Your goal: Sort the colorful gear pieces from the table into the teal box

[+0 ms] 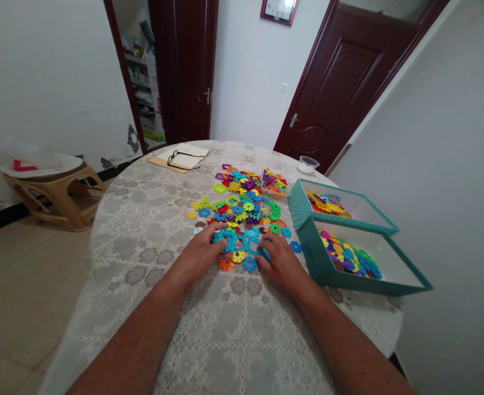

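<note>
A spread of colourful plastic snowflake-shaped pieces (pixel 246 200) lies on a round table with a lace cloth (pixel 155 219). My left hand (pixel 203 253) rests at the near edge of the pile, fingers bent onto a cluster of blue pieces (pixel 236 238). My right hand (pixel 278 263) lies just right of that cluster, fingers curled against a blue piece. An orange piece (pixel 226 264), a yellow piece (pixel 238 256) and a blue piece (pixel 249 265) lie between the hands.
Two teal boxes (pixel 308 241) with more pieces stand at the right. A clear tub of pieces (pixel 274 182), a small clear cup (pixel 308 163), and a notebook with glasses (pixel 183 157) sit further back. A plastic stool (pixel 56 189) stands left of the table.
</note>
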